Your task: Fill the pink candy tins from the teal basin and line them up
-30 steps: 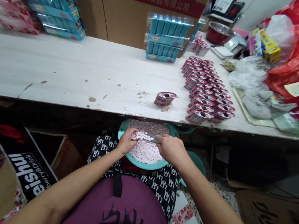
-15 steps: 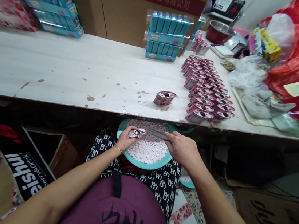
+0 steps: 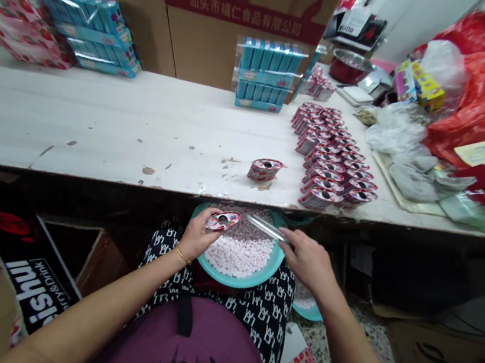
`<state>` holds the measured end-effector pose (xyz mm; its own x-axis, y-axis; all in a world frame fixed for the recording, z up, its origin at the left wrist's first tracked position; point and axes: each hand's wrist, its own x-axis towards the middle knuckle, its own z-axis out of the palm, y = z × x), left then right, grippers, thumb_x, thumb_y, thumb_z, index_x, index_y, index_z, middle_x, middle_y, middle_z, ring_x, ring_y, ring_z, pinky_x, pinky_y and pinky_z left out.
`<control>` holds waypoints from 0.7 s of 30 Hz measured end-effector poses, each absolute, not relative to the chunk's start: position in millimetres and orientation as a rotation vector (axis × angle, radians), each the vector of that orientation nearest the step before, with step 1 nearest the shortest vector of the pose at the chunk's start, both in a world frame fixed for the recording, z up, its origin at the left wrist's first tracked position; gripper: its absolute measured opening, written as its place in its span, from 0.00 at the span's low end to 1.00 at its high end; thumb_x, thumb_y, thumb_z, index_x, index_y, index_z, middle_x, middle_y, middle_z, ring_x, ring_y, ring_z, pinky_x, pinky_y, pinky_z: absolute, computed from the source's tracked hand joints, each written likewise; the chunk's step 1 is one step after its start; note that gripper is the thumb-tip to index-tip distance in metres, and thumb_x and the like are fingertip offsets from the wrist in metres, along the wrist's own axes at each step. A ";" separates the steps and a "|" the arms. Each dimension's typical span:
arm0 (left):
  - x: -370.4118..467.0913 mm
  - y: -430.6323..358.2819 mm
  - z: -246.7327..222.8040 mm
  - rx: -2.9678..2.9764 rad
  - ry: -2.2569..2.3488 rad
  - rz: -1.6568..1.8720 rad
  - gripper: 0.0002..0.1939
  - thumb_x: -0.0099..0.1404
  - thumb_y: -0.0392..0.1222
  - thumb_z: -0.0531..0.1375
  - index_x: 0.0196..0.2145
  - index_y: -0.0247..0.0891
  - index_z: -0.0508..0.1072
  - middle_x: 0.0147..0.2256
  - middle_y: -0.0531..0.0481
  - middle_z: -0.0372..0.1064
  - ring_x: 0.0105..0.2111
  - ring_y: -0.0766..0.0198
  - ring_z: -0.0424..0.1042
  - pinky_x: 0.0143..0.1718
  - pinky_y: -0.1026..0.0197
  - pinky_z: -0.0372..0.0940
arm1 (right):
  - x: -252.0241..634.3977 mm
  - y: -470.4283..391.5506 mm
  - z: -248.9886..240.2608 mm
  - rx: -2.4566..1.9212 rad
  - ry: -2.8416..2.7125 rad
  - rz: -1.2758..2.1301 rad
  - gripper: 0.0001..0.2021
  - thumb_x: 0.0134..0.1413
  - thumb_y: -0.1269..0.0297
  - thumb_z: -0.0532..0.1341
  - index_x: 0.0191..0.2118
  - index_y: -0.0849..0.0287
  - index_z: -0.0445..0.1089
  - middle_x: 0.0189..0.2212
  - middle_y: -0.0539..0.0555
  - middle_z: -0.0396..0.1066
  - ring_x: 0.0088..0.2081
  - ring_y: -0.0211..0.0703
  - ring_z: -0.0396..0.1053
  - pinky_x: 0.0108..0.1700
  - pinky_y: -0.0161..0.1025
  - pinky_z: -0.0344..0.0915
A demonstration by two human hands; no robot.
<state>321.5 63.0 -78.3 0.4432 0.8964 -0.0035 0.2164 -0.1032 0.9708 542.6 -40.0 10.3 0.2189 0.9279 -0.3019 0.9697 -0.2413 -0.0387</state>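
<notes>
My left hand (image 3: 200,236) is closed around a small red-and-pink strawberry-print candy box (image 3: 222,220), whose top with a dark round opening faces up. In my right hand (image 3: 309,260) is a narrow shiny metal tool (image 3: 266,228) with a rounded end, pointing left toward the box but apart from it. I cannot make out whether it is a scoop or tongs. Both hands are over a turquoise basin (image 3: 235,283) in my lap, which holds many small whitish-pink candies (image 3: 239,255). A similar candy box (image 3: 264,169) stands alone on the white table (image 3: 142,126) just beyond.
Rows of the same boxes (image 3: 327,169) stand at the table's right. Blue packs (image 3: 263,74) lean on a large carton (image 3: 206,52). Plastic bags (image 3: 404,128) and a metal bowl (image 3: 351,68) lie at the far right. Another turquoise basin (image 3: 310,312) is beneath, by my right leg.
The metal tool has drawn back slightly right, away from the box, and its end shows more clearly. The box in my left hand is turned a little. The camera view has tilted up.
</notes>
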 end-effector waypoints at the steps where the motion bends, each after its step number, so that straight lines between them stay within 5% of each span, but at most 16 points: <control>1: 327.2 72.3 -66.7 1.671 0.947 0.794 0.18 0.50 0.37 0.61 0.41 0.39 0.66 0.38 0.48 0.67 0.38 0.61 0.68 0.41 0.59 0.62 | 547.5 -46.3 2.3 2.351 1.826 -0.437 0.17 0.55 0.60 0.49 0.49 0.51 0.63 0.38 0.52 0.68 0.38 0.41 0.67 0.34 0.34 0.59; 7: 416.5 144.6 -47.3 1.895 0.777 0.862 0.19 0.48 0.41 0.64 0.39 0.37 0.68 0.39 0.45 0.66 0.41 0.57 0.66 0.44 0.55 0.60 | 544.0 -65.9 -40.3 2.461 1.788 -0.659 0.16 0.54 0.62 0.50 0.49 0.53 0.63 0.43 0.53 0.68 0.43 0.42 0.66 0.41 0.35 0.60; 12: 417.4 152.1 -52.6 1.767 0.953 0.937 0.30 0.42 0.42 0.67 0.43 0.35 0.63 0.41 0.43 0.64 0.38 0.58 0.67 0.39 0.55 0.63 | 542.2 -62.6 -48.1 2.364 1.789 -0.633 0.16 0.54 0.65 0.49 0.48 0.54 0.63 0.41 0.54 0.68 0.42 0.43 0.67 0.40 0.36 0.60; 18: 149.4 140.8 -59.5 1.688 1.784 1.404 0.23 0.52 0.40 0.59 0.46 0.35 0.59 0.40 0.46 0.62 0.39 0.63 0.65 0.43 0.58 0.61 | 566.8 -73.0 -79.1 1.988 1.829 -0.523 0.16 0.52 0.71 0.47 0.47 0.59 0.63 0.39 0.61 0.69 0.37 0.48 0.69 0.37 0.40 0.60; 21: -5.2 81.8 -70.4 1.441 2.378 1.040 0.19 0.49 0.38 0.58 0.40 0.32 0.61 0.33 0.48 0.63 0.33 0.63 0.66 0.40 0.55 0.62 | 566.3 -69.8 -125.2 1.869 1.849 -0.509 0.18 0.52 0.72 0.46 0.47 0.59 0.63 0.40 0.63 0.69 0.37 0.52 0.69 0.37 0.45 0.60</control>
